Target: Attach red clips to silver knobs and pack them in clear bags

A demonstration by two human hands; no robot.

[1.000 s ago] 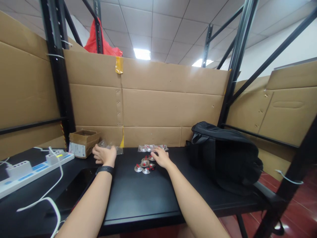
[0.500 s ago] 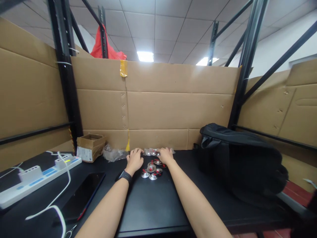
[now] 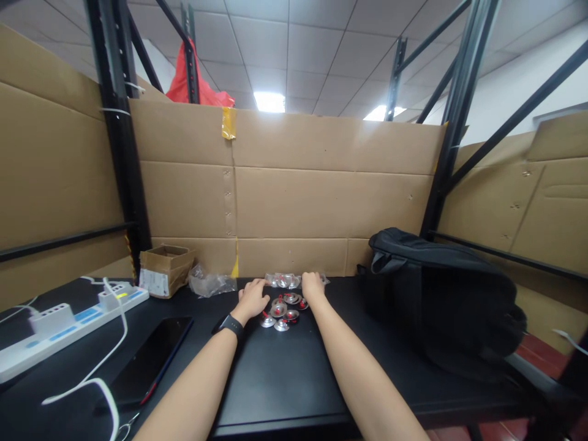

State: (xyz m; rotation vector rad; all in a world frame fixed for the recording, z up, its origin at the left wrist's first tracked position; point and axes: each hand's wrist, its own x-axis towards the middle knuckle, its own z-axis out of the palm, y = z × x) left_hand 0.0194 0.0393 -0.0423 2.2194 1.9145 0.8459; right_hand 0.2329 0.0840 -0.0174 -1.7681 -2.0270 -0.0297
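Several round silvery metal discs with red bits lie in a loose cluster on the black table. Behind them is a clear plastic packet with more shiny round pieces inside. My left hand, with a dark watch on its wrist, rests left of the cluster, its fingertips reaching the packet's left end. At the packet's right part, my right hand has its fingers curled together; what they grip is too small to make out.
Crumpled clear plastic and an open cardboard box stand at the back left. A phone, a white power strip and cables lie left. A black bag fills the right side. Cardboard panels rise behind.
My right hand has moved slightly right along the packet and its fingers are more curled. More of the packet's middle shows. The left hand has hardly moved.
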